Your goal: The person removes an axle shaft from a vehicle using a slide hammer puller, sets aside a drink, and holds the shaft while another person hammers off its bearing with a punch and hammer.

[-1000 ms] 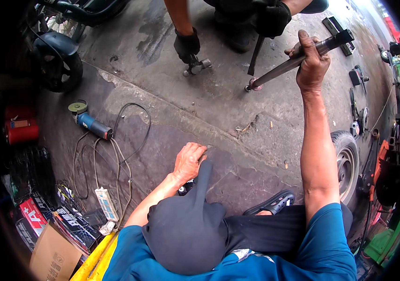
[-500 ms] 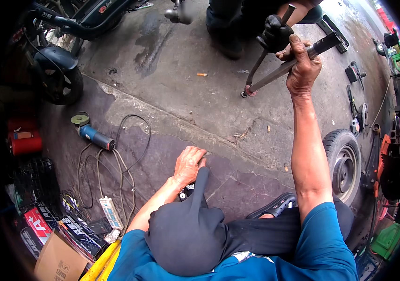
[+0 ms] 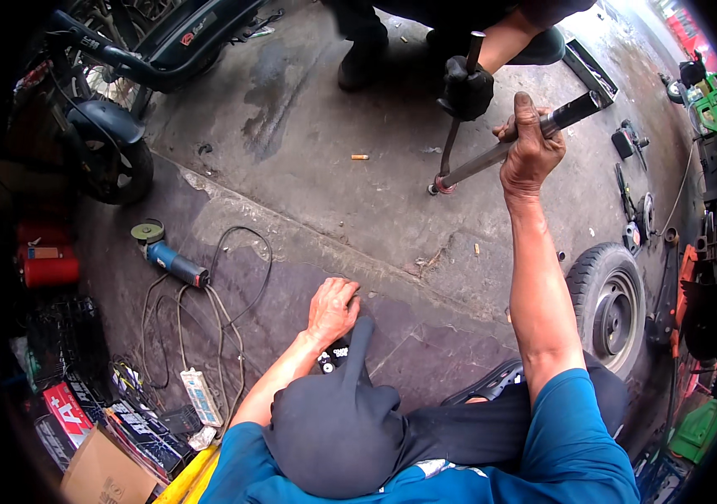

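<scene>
On a stained concrete floor (image 3: 308, 193), a seated person's right hand (image 3: 529, 151) stays out of nothing, fist wrapped round a slanted metal rod (image 3: 493, 160), tip grounded, w/ a co-worker's gloved hand (image 3: 466, 86) beside; left hand (image 3: 333, 309) spread flat on pavement; work looks mid-way.

Head view, steeply down, floor-level

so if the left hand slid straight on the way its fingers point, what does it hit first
Probably nothing soon: the left hand lies flat on the concrete floor, fingers pointing up-picture. Bare floor lies ahead; the small orange bit looks nearest, though depth is unclear.
</scene>
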The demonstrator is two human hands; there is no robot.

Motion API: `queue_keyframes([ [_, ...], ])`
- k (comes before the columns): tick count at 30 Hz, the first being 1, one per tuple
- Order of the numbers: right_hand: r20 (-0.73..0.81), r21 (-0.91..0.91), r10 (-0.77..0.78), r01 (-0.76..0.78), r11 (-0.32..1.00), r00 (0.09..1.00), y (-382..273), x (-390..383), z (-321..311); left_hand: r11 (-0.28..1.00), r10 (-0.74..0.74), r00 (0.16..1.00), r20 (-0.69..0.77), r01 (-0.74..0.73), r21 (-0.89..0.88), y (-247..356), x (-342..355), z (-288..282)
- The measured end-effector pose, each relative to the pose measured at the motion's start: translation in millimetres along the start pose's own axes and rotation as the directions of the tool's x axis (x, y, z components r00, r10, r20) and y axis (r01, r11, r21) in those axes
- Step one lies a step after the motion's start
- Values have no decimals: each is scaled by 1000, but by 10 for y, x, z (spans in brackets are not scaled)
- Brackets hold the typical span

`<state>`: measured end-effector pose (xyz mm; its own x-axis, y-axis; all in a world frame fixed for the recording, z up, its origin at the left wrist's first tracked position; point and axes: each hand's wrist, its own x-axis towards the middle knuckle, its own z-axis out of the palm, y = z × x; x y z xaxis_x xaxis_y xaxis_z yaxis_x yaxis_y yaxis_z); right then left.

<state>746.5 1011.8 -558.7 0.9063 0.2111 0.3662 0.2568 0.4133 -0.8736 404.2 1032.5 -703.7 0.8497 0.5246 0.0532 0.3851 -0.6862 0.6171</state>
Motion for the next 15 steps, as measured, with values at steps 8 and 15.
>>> queue_keyframes([
  [8,218,-35,90,-85,996,972,-52,90,-66,999,-15,999,-52,17,40,-93,-12,-40],
  [15,115,-7,10,-9,1000,993,-57,38,36,999,-14,999,-39,15,38,-100,-38,-28],
])
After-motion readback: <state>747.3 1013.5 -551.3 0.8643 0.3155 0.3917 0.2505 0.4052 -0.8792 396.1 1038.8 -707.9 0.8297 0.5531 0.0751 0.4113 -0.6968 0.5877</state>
